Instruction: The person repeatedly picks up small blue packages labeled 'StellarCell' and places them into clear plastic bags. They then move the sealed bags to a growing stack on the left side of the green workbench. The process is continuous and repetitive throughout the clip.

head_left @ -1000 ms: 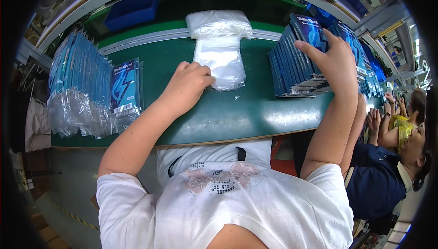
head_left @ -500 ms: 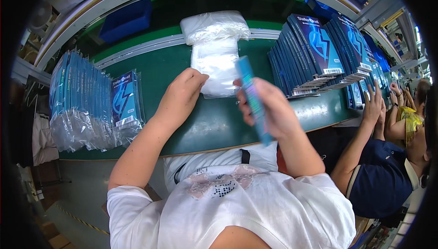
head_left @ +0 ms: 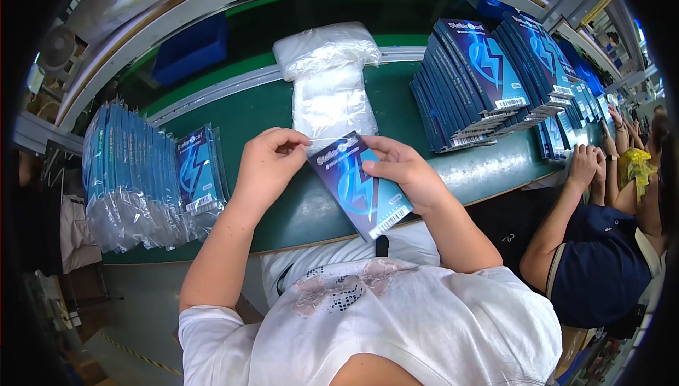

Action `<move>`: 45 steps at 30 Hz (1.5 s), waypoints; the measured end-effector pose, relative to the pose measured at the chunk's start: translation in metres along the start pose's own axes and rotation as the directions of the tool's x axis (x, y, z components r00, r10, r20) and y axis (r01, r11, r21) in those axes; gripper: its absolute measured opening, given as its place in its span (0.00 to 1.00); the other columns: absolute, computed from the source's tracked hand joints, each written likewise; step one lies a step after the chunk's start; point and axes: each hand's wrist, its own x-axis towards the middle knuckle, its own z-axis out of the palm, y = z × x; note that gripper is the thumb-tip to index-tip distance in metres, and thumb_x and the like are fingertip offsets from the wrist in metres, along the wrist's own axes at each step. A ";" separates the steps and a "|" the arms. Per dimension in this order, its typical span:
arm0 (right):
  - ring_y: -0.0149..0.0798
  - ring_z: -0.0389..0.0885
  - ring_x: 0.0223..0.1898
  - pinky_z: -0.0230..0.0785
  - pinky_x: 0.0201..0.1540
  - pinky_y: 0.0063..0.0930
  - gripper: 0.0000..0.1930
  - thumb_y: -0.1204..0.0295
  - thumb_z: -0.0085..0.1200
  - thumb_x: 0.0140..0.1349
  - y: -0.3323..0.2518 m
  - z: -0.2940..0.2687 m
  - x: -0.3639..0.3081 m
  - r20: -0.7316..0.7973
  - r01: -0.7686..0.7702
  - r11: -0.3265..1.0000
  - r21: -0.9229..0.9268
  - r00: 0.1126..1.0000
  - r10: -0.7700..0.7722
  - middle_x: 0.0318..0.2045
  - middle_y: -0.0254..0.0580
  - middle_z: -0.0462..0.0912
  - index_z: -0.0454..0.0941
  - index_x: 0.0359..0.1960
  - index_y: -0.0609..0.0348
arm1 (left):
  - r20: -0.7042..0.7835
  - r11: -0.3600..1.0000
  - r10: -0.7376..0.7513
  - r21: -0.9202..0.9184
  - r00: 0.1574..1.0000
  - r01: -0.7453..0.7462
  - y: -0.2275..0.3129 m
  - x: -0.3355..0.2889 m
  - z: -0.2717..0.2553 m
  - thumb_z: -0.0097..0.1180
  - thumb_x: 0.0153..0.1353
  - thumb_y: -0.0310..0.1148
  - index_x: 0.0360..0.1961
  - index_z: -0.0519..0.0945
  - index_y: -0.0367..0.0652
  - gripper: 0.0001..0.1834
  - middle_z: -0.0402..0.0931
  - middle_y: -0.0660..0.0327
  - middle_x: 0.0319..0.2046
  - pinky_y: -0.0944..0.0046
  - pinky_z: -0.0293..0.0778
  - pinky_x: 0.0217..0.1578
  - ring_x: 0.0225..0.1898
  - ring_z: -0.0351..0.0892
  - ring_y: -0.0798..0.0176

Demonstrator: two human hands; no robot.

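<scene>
Box [head_left: 361,188], blue and flat, pinched between thumb and fingers of right hand [head_left: 409,174], left hand [head_left: 270,165] with fingertips pressed together by clear bags [head_left: 332,103], perhaps nipping one.

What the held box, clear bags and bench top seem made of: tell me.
Box: probably printed card, smooth; flat panels, crisp edges. Bags: thin, glossy plastic film, by their wrinkles and bright glare. Bench top: smooth, green, with a sheen; perhaps laminate or rubber, unclear which.

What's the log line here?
right hand: holds blue box | left hand: at clear bags | bagged boxes: left | stacked boxes: right
</scene>
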 end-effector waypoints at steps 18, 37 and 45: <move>0.20 0.73 0.29 0.66 0.31 0.16 0.20 0.68 0.63 0.57 0.017 0.026 -0.004 -0.130 0.102 0.968 -0.230 0.982 -0.134 0.28 0.34 0.80 0.76 0.47 0.68 | 0.145 0.516 -0.060 -0.843 0.988 0.155 0.012 -0.011 0.032 0.51 0.63 0.26 0.52 0.68 0.33 0.17 0.75 0.54 0.46 0.63 0.72 0.48 0.46 0.76 0.65; 0.28 0.75 0.26 0.67 0.28 0.20 0.09 0.86 0.45 0.61 -0.014 0.057 -0.037 0.046 0.708 0.355 -0.611 0.479 -0.877 0.28 0.42 0.78 0.76 0.41 0.67 | 0.439 0.686 -0.100 -0.620 0.893 0.381 0.042 -0.050 -0.019 0.38 0.70 0.46 0.43 0.73 0.31 0.24 0.76 0.45 0.42 0.56 0.81 0.36 0.32 0.83 0.51; 0.46 0.76 0.30 0.70 0.34 0.36 0.12 0.80 0.50 0.53 -0.012 0.084 -0.011 0.604 0.883 0.201 -0.424 0.441 -0.664 0.29 0.46 0.79 0.77 0.40 0.61 | 0.599 -0.062 0.044 -0.797 0.799 0.601 0.051 -0.054 0.002 0.33 0.71 0.51 0.49 0.74 0.36 0.28 0.78 0.53 0.40 0.62 0.77 0.39 0.40 0.79 0.62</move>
